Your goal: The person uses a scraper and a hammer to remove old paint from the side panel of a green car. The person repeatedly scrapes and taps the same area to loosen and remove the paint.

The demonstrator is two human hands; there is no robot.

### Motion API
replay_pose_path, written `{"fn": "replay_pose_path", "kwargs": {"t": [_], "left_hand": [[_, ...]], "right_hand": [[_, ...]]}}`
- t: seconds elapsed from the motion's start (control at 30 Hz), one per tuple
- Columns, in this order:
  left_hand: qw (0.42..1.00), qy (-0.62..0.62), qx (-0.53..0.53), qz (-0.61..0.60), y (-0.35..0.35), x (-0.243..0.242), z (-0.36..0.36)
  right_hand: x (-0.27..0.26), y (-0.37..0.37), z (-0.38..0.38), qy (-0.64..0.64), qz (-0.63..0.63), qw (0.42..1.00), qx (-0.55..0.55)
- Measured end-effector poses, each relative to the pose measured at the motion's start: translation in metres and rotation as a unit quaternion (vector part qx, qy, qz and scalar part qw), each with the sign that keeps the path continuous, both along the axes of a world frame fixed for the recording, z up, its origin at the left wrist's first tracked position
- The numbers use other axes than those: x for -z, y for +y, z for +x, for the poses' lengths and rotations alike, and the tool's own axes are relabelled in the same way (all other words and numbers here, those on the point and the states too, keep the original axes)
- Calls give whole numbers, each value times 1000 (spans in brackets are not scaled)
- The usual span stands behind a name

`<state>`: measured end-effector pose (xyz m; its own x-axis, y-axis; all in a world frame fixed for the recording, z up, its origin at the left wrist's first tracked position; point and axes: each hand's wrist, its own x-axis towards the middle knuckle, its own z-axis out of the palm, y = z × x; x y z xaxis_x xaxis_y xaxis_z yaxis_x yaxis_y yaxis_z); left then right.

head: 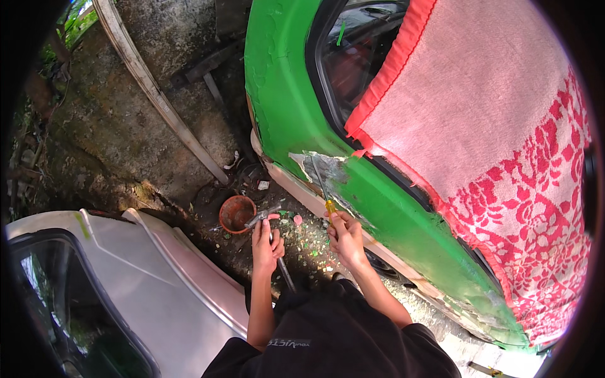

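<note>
A yellow-handled screwdriver (330, 206) is gripped in my right hand (346, 236), its thin metal shaft pointing up over a bare grey patch (328, 170) in the green car body panel (397, 208). Whether the tip touches the surface I cannot tell. Torn, peeling paint edges border the patch. My left hand (267, 248) holds a hammer (263, 216) just below its metal head, with the long handle running down towards my body. The hammer head is beside the rim of a round reddish-brown pot (237, 215) on the ground.
A pink and red patterned towel (472, 118) drapes over the green car. At the lower left stands a silvery-white car (137, 255). Paint chips litter the ground between the cars. A long curved strip (156, 94) lies across the concrete at the upper left.
</note>
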<state>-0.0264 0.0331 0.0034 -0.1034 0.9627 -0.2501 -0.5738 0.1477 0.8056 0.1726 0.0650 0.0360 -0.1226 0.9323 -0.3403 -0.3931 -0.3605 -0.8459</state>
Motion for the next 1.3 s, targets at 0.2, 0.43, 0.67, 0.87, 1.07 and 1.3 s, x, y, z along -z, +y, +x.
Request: {"fn": "replay_pose_path", "kwargs": {"t": [0.2,0.43,0.67,0.87,1.07,1.3], "left_hand": [[1000,20,-2,-17,0,4,-18],[1000,13,18,-13,2,1,-32],[999,23,10,-20,-6,15,-49],[999,6,20,-26,-6,24,-58],[1000,8,17,-5,-16,14,-69],[999,20,31,-31,-47,14,-42]], "right_hand": [[-2,-18,-1,8,-21,998,57],[6,-3,-42,25,-49,994,94],[3,-24,-25,25,-46,990,132],[19,-17,-55,9,-34,989,147],[8,-6,-8,-54,-15,994,93],[-3,-37,12,-78,42,991,98]]}}
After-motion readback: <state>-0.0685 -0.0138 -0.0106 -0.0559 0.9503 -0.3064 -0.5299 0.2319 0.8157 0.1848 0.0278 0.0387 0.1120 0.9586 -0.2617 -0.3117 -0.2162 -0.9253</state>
